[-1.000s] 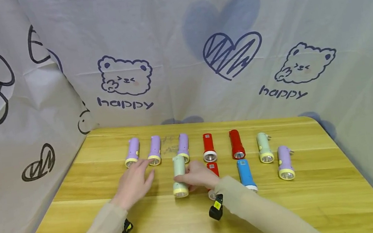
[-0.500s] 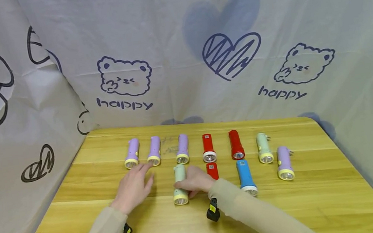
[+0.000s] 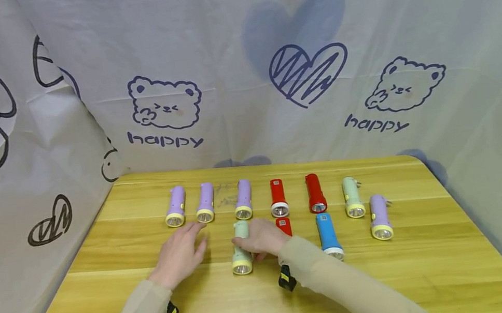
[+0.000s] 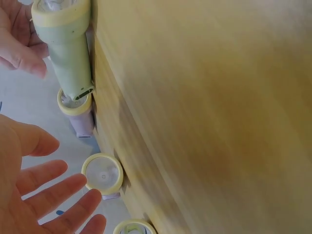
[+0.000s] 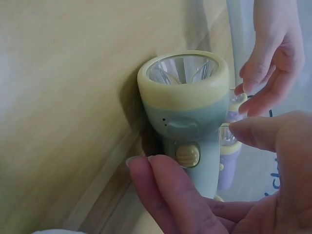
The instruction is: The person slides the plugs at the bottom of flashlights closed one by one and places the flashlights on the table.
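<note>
A light green flashlight (image 3: 241, 254) with a pale yellow head lies on the wooden table, its lens facing me. My right hand (image 3: 263, 237) is around its right side. In the right wrist view, thumb and fingers (image 5: 165, 190) stand spread on either side of the flashlight, and a gap shows by the thumb in the left wrist view. My left hand (image 3: 179, 255) hovers over the table to the left, fingers loosely extended and holding nothing. Beyond it lie purple flashlights (image 3: 205, 204). A red flashlight (image 3: 284, 227) is partly hidden behind my right wrist.
Along the back are a purple flashlight (image 3: 243, 200), red ones (image 3: 278, 197) and a green one (image 3: 352, 196). A blue flashlight (image 3: 329, 235) and another purple one (image 3: 380, 218) lie at right. A printed curtain (image 3: 231, 75) encloses the table (image 3: 434, 269).
The green flashlight came down toward me onto the table in my right hand. Then the right hand loosened and shifted slightly away from me. My left hand barely moved.
</note>
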The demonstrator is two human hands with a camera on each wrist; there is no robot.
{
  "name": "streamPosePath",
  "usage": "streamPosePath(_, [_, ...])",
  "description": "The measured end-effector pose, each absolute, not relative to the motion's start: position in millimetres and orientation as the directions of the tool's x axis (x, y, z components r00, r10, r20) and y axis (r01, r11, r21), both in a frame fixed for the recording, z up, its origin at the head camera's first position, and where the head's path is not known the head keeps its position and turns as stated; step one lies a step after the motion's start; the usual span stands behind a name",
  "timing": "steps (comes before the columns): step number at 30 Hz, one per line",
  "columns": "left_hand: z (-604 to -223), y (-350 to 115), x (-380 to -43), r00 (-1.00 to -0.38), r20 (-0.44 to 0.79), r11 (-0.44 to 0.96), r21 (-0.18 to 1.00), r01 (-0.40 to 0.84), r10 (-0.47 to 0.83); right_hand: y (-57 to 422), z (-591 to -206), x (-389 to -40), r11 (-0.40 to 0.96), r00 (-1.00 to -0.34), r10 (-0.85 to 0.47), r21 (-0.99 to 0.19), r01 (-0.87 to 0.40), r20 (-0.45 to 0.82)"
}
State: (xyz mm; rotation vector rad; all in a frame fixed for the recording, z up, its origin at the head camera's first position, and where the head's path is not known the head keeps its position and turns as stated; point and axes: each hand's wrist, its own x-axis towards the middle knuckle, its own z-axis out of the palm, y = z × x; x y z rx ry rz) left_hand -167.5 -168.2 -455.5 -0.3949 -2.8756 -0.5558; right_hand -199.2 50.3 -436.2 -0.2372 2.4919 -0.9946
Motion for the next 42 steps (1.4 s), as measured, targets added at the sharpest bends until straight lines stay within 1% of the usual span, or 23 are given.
streamPosePath(4, [-455.8,-166.7,-167.7,-0.946,0.232,0.895,0.333,0.297,0.227,49.9,-437.5,-200.8,0.754,-0.9,-0.298,-0.657,-0.017,-0.318])
streamPosePath(9, [-456.5,-166.0,-167.7,-0.944,0.239,0.895,0.331,0.3,0.228,50.6,-439.8,-203.2,0.784,-0.9,-0.288,-0.621,-0.024,-0.328])
streamPosePath(24, [-458.9,-162.9,-164.6,-0.945,0.224,0.886,0.347,0.307,0.24,51.8,-436.6,-200.4,0.789,-0.871,-0.29,-0.614,0.017,-0.397])
streamPosePath(34, [-460.3,-162.0,-163.1,-0.946,0.209,0.885,0.349,0.31,0.249,53.5,-434.6,-200.8,0.794,-0.872,-0.306,-0.607,-0.012,-0.383])
streamPosePath(39, [-459.7,-162.6,-162.3,-0.945,0.209,0.882,0.354,0.311,0.25,53.5,-433.3,-199.9,0.802,-0.878,-0.292,-0.598,-0.009,-0.378])
streamPosePath(42, [-459.2,-163.1,-161.3,-0.946,0.21,0.881,0.357,0.309,0.247,53.0,-431.8,-197.9,0.796,-0.888,-0.297,-0.604,-0.027,-0.352])
